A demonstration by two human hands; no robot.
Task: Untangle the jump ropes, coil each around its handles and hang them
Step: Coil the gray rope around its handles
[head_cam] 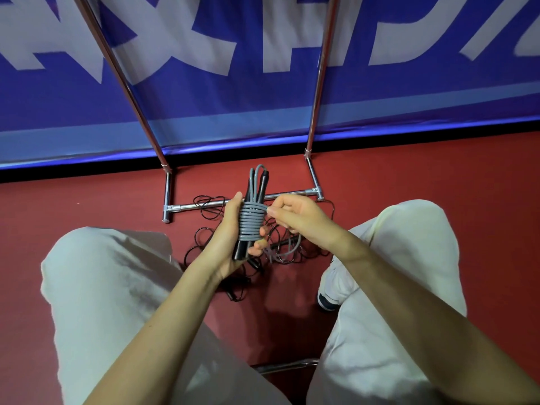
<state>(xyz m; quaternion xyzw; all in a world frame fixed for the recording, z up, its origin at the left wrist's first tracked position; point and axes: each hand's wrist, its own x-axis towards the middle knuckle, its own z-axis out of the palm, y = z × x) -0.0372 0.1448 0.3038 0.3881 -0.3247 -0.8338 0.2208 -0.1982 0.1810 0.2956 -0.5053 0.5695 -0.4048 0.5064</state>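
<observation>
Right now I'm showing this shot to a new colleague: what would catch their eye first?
At centre, the left hand holds black handles wrapped in a neat grey rope coil, while the right hand pinches its loose end. Below, a thin black rope lies tangled on the red floor.

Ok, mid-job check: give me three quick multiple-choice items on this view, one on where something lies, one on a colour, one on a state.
1. Where is the thin black rope?
A. tangled on the red floor
B. hung on the rack
C. in the right hand

2. What colour is the cord coiled round the handles?
A. yellow
B. grey
C. white

3. How does the left hand stand?
A. open on a knee
B. pressed flat on the floor
C. gripping the coiled bundle

Answers: 1 A, loops lie by the rack's base bar; 2 B, the wraps are grey; 3 C, fingers curl round the handles.
</observation>
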